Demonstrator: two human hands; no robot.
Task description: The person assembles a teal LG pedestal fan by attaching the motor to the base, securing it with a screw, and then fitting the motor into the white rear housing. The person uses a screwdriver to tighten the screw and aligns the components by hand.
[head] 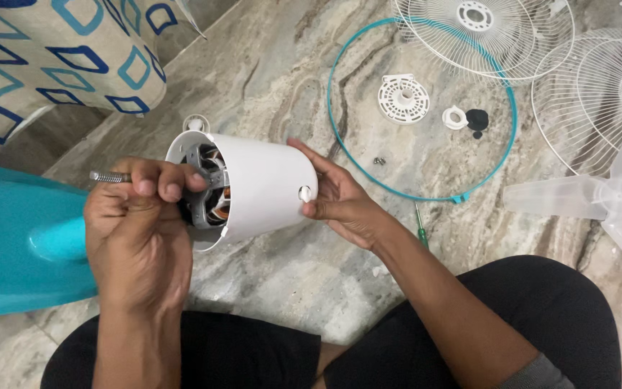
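My left hand (134,230) grips the front of a fan motor (210,189), with its threaded metal shaft (108,176) sticking out to the left past my fingers. Copper windings show inside the open end. My right hand (340,198) holds the white plastic motor housing (264,189) from the right side, thumb near a small hole in the shell. The housing lies on its side above the floor, over my lap.
A teal fan base (23,245) lies at left. On the marble floor sit a teal ring (426,108), two white wire grilles (484,29), a clear fan blade (613,202), a round white plate (403,99), small caps, screws (379,161) and a green screwdriver (421,227).
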